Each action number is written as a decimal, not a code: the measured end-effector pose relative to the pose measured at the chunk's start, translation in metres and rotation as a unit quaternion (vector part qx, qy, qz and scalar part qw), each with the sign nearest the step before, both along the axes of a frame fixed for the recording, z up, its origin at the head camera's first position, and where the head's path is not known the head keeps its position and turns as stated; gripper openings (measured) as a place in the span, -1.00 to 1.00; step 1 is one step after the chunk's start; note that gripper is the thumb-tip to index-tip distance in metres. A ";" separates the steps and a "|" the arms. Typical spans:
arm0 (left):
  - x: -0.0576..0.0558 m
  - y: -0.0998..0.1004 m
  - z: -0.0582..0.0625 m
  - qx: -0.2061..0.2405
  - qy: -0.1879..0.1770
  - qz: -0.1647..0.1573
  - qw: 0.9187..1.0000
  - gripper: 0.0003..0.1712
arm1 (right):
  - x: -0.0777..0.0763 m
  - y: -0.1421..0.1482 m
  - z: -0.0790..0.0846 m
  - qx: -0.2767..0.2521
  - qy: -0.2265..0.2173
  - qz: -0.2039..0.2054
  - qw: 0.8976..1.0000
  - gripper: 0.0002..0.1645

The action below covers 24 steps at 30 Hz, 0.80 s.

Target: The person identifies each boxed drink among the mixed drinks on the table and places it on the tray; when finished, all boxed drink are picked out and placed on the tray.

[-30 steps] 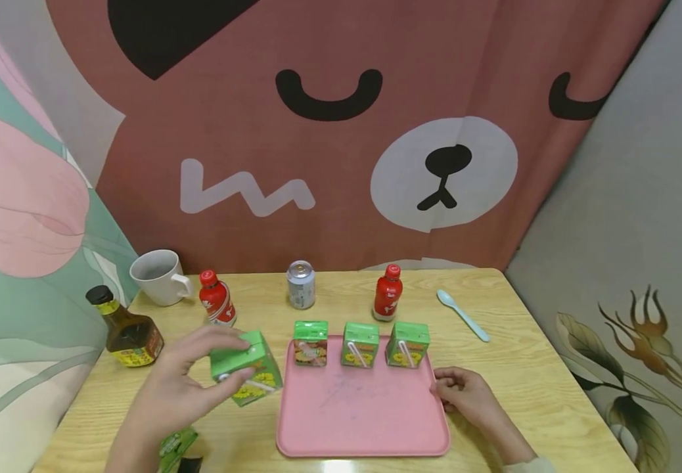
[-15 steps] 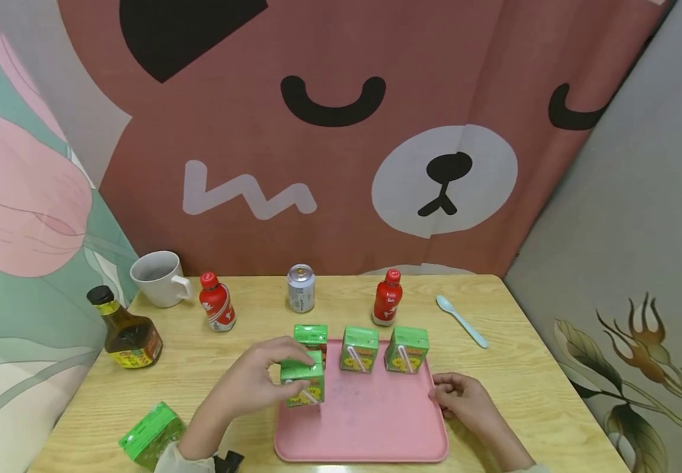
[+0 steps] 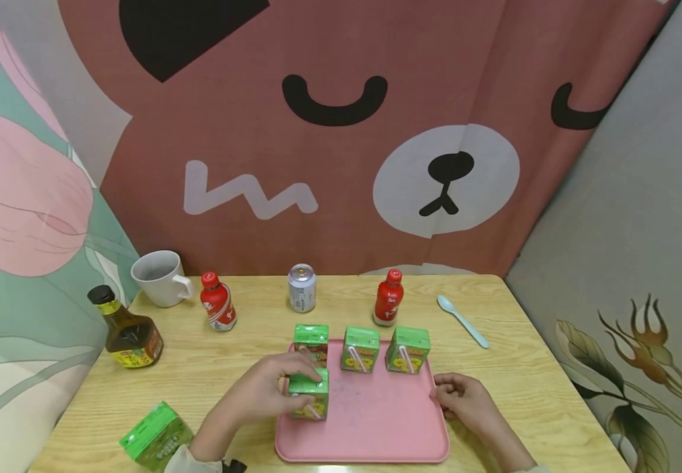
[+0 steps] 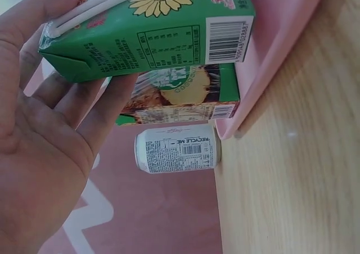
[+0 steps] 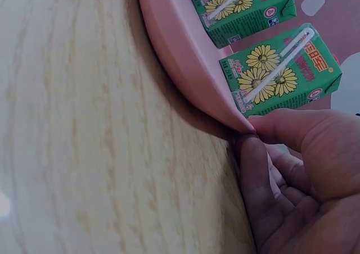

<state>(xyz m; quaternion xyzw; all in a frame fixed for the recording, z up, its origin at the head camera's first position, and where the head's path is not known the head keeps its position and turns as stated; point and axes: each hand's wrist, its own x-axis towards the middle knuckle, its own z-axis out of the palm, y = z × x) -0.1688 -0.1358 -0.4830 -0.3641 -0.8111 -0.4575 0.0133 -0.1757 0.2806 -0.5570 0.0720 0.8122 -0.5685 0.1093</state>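
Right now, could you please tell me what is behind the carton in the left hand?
Behind the held carton stands a second carton on the pink tray, with a can beyond. In the head view, the left hand and held carton cover the second carton's lower front.

We get even, fairly bright light in the head view, soft shadows by the tray [image 3: 370,424], white glare on the table [image 3: 512,394] at the bottom edge, wide-angle stretch at the sides. In the left wrist view, we find the left hand [image 4: 45,153] dim, carton [image 4: 149,37] print legible. Right wrist: glare far left, dark shadow under the tray, wood grain soft.
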 end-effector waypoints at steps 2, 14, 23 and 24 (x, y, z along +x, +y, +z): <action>0.000 0.001 0.000 -0.006 -0.007 0.003 1.000 -0.58 | 0.000 0.000 0.000 0.000 0.001 -0.001 1.000 -0.51; 0.001 -0.001 -0.004 -0.016 -0.020 0.008 1.000 -0.56 | 0.000 -0.001 0.002 -0.002 0.003 0.000 1.000 -0.52; 0.002 -0.001 -0.004 -0.020 -0.022 0.009 1.000 -0.55 | 0.001 -0.002 0.004 0.004 0.000 -0.005 1.000 -0.52; 0.003 -0.001 -0.004 -0.021 -0.020 0.010 1.000 -0.54 | 0.001 -0.002 0.004 0.005 0.000 -0.006 1.000 -0.52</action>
